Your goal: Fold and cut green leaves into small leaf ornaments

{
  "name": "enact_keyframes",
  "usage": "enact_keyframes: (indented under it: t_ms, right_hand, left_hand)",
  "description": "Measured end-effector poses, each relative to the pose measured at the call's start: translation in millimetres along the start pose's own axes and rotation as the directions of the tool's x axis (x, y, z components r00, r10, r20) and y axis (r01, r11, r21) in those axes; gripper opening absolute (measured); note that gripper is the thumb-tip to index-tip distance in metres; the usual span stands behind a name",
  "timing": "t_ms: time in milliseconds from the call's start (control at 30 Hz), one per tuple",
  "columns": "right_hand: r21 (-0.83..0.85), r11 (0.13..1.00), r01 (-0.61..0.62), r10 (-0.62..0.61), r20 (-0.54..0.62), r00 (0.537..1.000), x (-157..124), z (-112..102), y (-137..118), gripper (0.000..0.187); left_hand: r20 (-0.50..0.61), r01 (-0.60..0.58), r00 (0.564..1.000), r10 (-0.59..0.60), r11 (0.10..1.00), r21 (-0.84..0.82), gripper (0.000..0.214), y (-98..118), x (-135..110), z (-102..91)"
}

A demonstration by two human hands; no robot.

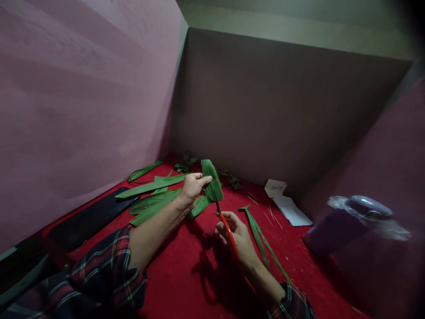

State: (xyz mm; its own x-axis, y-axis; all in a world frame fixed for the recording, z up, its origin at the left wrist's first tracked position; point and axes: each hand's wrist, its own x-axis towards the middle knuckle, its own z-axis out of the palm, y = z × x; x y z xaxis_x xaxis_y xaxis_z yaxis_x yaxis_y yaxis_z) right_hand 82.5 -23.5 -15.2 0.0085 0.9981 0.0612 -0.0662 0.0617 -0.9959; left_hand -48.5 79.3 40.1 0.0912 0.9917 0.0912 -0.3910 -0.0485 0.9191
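Note:
Pinched between thumb and fingers of my left hand (195, 186) is a broad green leaf piece (213, 188), held up above the red cloth. My right hand (237, 232) grips a pair of scissors (229, 230) with orange-red handles, its fingers wrapped around them. The dark blades reach the lower edge of the leaf piece; how far they are parted I cannot make out. Several long green leaves (154, 204) lie under and left of my left forearm. Narrow leaf strips (257, 237) rest on the cloth beside my right hand.
A dark flat slab (89, 221) lies at the left. Thin sticks (272, 217), white paper (292, 211) and a small card (275, 188) are at the right, near a purple container (338, 226) with clear plastic. Dark leafy sprigs (230, 179) sit along the back wall (265, 110).

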Motion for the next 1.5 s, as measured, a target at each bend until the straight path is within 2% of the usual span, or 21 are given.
enact_keyframes:
  t_ms: [1133, 1367, 1500]
  right_hand:
    - [0.057, 0.998, -0.025, 0.027, -0.032, 0.999, -3.4, 5.1, -5.1, 0.045]
    - [0.012, 1.000, 0.000, 0.000, -0.023, 1.000, -3.7, 5.7, -4.0, 0.046]
    - [-0.116, 0.990, 0.080, -0.083, -0.021, 0.996, -2.8, 2.4, -2.2, 0.048]
  left_hand:
    - [0.004, -0.007, 1.000, 0.007, 1.000, 0.018, 0.022, 0.5, 0.4, 0.3]
    - [0.008, -0.004, 1.000, 0.004, 1.000, 0.029, 0.023, 0.4, 0.9, -0.4]
    - [0.013, -0.002, 1.000, 0.002, 1.000, 0.025, 0.023, 1.7, 0.8, -1.6]
